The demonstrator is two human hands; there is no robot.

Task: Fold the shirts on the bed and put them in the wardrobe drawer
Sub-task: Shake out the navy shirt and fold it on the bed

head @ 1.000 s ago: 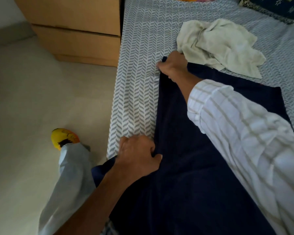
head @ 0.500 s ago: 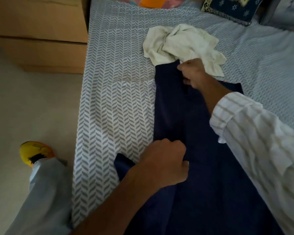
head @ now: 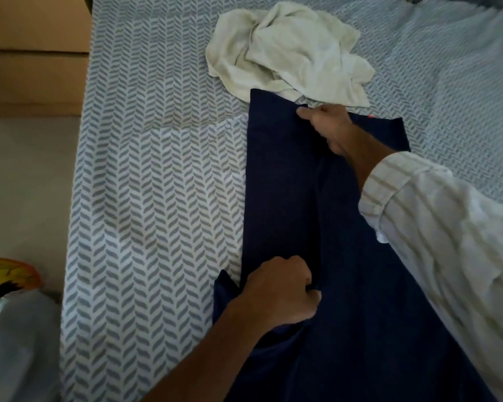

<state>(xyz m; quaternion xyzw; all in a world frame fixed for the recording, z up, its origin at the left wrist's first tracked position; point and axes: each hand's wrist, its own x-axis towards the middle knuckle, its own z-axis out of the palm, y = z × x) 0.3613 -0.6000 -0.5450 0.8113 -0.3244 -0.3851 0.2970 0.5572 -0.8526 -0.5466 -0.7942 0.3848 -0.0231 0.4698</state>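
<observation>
A navy blue shirt (head: 282, 181) lies spread on the bed (head: 157, 198), its left side folded over toward the middle. My left hand (head: 282, 291) grips the folded edge of the navy shirt near its lower part, fingers curled into the cloth. My right hand (head: 328, 126) pinches the same folded edge at the far end, close to a crumpled cream shirt (head: 291, 50) that lies just beyond. A small red tag shows on the navy shirt by my right wrist.
A wooden wardrobe with drawers (head: 32, 68) stands at the upper left beside the bed. The pale floor (head: 21, 184) runs along the bed's left side. My leg and a yellow slipper (head: 6, 277) are at the lower left.
Both hands carried the navy shirt's left side rightward over the middle, making a lengthwise fold. The left edge now lies straight, and the view has shifted slightly.
</observation>
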